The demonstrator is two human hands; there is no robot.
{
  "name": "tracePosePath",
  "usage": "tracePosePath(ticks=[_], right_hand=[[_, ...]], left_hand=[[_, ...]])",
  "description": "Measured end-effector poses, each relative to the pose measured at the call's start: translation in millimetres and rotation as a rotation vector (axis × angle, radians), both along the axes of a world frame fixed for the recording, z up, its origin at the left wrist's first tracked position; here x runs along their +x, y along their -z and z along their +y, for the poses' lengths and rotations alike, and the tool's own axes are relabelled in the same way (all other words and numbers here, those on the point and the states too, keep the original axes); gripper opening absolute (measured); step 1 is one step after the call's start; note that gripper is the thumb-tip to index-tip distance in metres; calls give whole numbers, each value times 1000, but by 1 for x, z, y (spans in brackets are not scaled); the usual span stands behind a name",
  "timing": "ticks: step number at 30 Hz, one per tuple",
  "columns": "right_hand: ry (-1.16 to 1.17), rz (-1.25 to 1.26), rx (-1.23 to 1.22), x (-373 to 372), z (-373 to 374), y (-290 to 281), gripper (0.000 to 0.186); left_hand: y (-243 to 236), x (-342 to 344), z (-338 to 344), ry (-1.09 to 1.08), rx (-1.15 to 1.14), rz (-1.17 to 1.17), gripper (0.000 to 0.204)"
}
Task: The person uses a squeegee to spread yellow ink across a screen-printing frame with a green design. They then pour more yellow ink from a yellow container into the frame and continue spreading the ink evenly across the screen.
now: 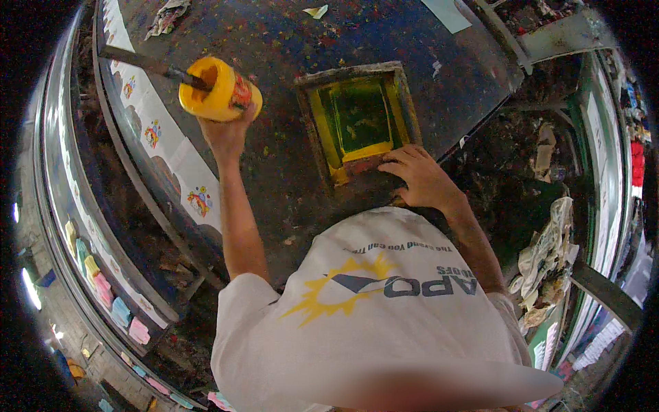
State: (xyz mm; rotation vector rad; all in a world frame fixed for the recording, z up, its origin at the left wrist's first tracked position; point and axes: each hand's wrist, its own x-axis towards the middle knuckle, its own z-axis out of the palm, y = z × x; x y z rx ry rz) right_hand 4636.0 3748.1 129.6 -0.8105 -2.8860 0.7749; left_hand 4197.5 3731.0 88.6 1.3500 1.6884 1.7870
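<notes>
My left hand [226,127] grips a yellow plastic container [240,96] tilted toward the upper left, with a dark flat stick [154,65] reaching into its mouth. My right hand [419,178] rests with spread, slightly bent fingers at the lower right edge of a rectangular screen frame [307,96]. The frame lies on a dark, paint-speckled table [254,41], with yellow ink along its inside edges and a dark green middle.
Printed white sheets [185,178] run along the table's left edge. A pale strip [446,14] lies at top right, a crumpled scrap [165,14] at top left. Metal rails [587,137] and crumpled paper or cloth [549,254] stand on the right. Coloured pieces [117,309] line the lower left.
</notes>
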Motion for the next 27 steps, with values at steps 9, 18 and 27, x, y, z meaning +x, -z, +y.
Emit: tracePosePath(ticks=[9, 18, 27], right_hand=[[187, 228, 165, -27, 50, 8, 33], [165, 218, 39, -90, 155, 12, 30], [86, 324, 435, -90, 169, 2, 54]], left_hand=[[3, 81, -137, -56, -193, -15, 85], [11, 112, -162, 34, -88, -786, 82], [-9, 103, -156, -45, -249, 91, 101]])
